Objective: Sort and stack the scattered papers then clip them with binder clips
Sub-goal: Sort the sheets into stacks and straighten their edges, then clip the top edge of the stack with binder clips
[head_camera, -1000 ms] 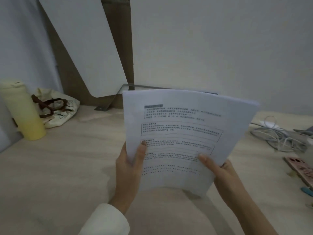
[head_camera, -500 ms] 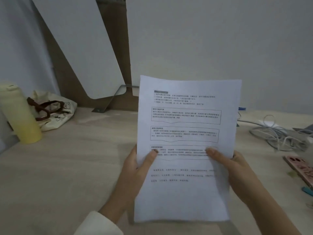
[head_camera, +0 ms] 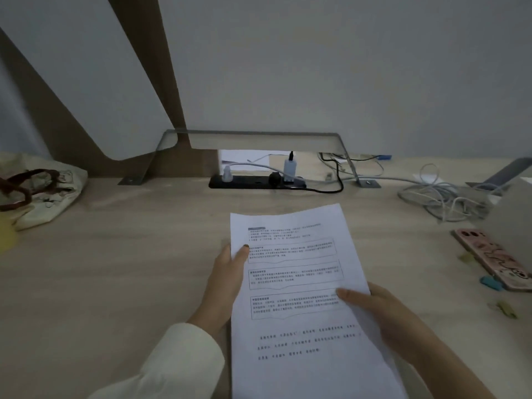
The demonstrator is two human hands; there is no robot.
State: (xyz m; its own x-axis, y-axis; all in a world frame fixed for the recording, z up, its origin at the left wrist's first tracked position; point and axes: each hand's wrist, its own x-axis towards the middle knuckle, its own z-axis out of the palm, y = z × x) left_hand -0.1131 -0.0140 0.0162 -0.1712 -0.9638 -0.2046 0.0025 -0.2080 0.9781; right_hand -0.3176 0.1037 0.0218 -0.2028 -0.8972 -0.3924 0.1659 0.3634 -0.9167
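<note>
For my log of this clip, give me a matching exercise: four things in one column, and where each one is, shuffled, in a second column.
Things:
1. papers
2. bag
3. power strip
4. phone

Places:
a. right edge of the desk
b. held by the left hand and right hand
c. back of the desk, middle
d. far left of the desk

Pairs: 1-b, 2-d, 3-c, 4-a.
</note>
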